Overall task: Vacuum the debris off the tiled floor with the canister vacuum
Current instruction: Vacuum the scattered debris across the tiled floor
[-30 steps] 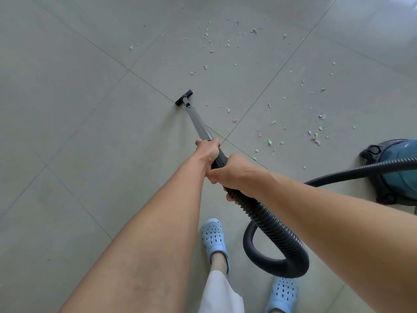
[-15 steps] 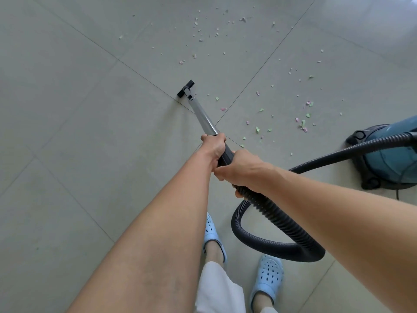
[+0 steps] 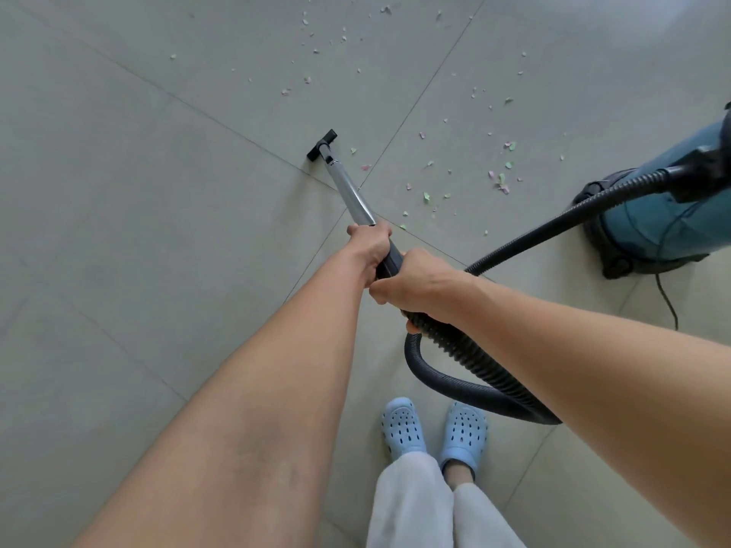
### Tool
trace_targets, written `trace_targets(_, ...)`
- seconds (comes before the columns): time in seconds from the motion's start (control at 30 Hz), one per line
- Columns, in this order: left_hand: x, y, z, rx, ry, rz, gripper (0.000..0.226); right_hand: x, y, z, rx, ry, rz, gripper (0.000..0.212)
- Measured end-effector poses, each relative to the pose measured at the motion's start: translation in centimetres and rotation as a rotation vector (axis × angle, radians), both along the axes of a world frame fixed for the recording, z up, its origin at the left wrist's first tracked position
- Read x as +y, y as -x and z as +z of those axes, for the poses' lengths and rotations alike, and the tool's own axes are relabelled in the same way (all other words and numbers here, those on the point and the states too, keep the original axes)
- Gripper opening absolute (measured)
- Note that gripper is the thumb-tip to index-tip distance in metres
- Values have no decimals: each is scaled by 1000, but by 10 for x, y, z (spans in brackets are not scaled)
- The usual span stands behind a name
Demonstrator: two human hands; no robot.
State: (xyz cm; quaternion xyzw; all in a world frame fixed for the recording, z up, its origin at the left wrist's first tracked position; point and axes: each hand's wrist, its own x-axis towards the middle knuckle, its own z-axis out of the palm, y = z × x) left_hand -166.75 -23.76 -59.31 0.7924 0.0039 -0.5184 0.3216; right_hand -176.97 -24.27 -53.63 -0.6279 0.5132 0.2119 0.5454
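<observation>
We judged the job barely begun, perhaps a small part done. Our left hand [image 3: 370,247] was wrapped in a firm grip round the top of the shiny metal wand [image 3: 348,187], and our right hand [image 3: 411,282] was closed just behind it round the black handle where the ribbed black hose [image 3: 466,357] joined. The small black floor nozzle [image 3: 321,145] sat on the grey tiled floor [image 3: 138,231] at a grout line, far from our pale blue perforated clogs [image 3: 403,429]. To the left of the nozzle and nearer us the tiles looked bare of scraps, which we took as either cleaned or never littered; we could not tell which. The scattered pastel paper-like debris [image 3: 500,179] lay to the right of the nozzle and farther off, a few bits just beside it, most well apart. The teal canister vacuum [image 3: 656,215] stood at the right with its hose looping back to us. Nearly all the visible litter was left to collect.
</observation>
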Motion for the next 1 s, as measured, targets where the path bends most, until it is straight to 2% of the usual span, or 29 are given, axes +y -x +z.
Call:
trace_targets(0.17,6,18,5,29,2,-42,33,12,17,0,19,23,-37,14)
trace_targets(0.3,11,33,3,31,-24,-82,37,20,33,-3,23,38,-53,15)
trace_targets(0.43,24,57,3,77,-29,-84,32,37,57,-8,48,54,-39,16)
trace_targets(0.6,43,86,5,72,-46,-100,28,58,85,-5,20,16,-90,18)
trace_targets(1.0,108,171,10,28,-53,-90,25,121,168,3,17,13,-46,22)
